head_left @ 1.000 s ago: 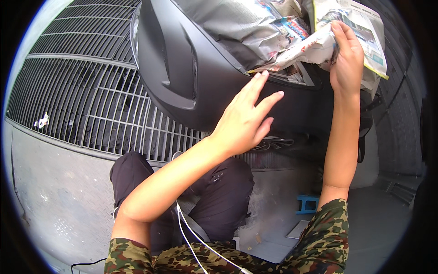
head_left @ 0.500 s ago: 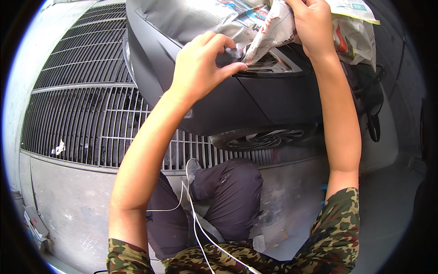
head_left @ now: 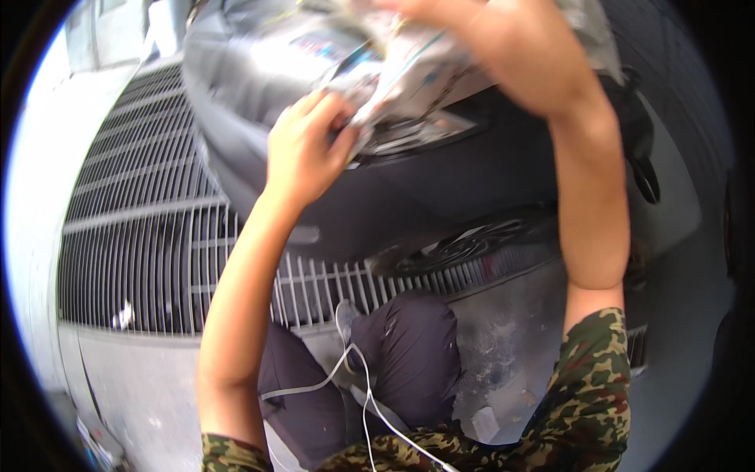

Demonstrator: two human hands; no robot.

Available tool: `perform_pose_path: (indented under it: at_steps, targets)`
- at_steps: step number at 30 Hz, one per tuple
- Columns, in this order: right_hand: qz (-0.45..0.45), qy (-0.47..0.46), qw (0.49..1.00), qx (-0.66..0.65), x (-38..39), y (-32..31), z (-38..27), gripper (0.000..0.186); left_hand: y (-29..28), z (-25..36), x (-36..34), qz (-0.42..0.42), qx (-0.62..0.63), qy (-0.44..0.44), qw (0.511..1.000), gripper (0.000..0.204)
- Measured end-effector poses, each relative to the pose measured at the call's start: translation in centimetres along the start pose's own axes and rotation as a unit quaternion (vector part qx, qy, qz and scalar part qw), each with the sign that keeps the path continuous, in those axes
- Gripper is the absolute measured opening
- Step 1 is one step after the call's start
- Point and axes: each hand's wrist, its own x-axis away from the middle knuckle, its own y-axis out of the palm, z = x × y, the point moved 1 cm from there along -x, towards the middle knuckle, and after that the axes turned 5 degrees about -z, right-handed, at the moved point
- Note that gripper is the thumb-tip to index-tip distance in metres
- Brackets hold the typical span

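Note:
A dark grey car [head_left: 440, 189] stands before me, its front end covered by sheets of printed newspaper [head_left: 425, 67]. My left hand [head_left: 307, 145] pinches the newspaper's lower edge beside the headlight [head_left: 425, 134], thumb and fingers closed on the paper. Over the newspaper, my right hand [head_left: 511, 47] is bent to the left, with its fingers reaching toward the upper edge of the picture. Motion smears those fingers, so whether they grip the paper cannot be made out. Part of the headlight shows below the sheets.
Below the car's side is a front wheel [head_left: 472, 240]. Metal floor grating [head_left: 130, 259] runs on the left and under the car, with a white scrap [head_left: 123, 315] on it. A thin white cable [head_left: 385, 417] hangs over my legs. Concrete floor [head_left: 157, 385] lies nearer.
My right hand has swung left across the newspaper, its wrist now bent. My left hand has shifted slightly left and down and closed on the paper edge. The whole view has shifted.

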Motion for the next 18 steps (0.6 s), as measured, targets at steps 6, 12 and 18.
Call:
perform_pose_path:
  at_steps: [6, 12, 18]
  targets:
    - [0.272, -0.291, 0.876, 0.274, 8.1, -2.0, 1.8, 0.011, -0.7, 0.7, -0.7, -0.017, 0.053, -0.035, 0.998, 0.021]
    - [0.273, 0.213, 0.892, 0.291, 14.8, -6.0, 14.5, 0.021, -1.0, 0.4, -1.3, -0.020, 0.069, -0.057, 0.996, 0.020]
    - [0.221, 0.288, 0.860, 0.360, 11.7, -9.5, 24.7, 0.050, -0.4, 0.9, -1.3, 0.006, 0.051, -0.076, 0.996, 0.018]
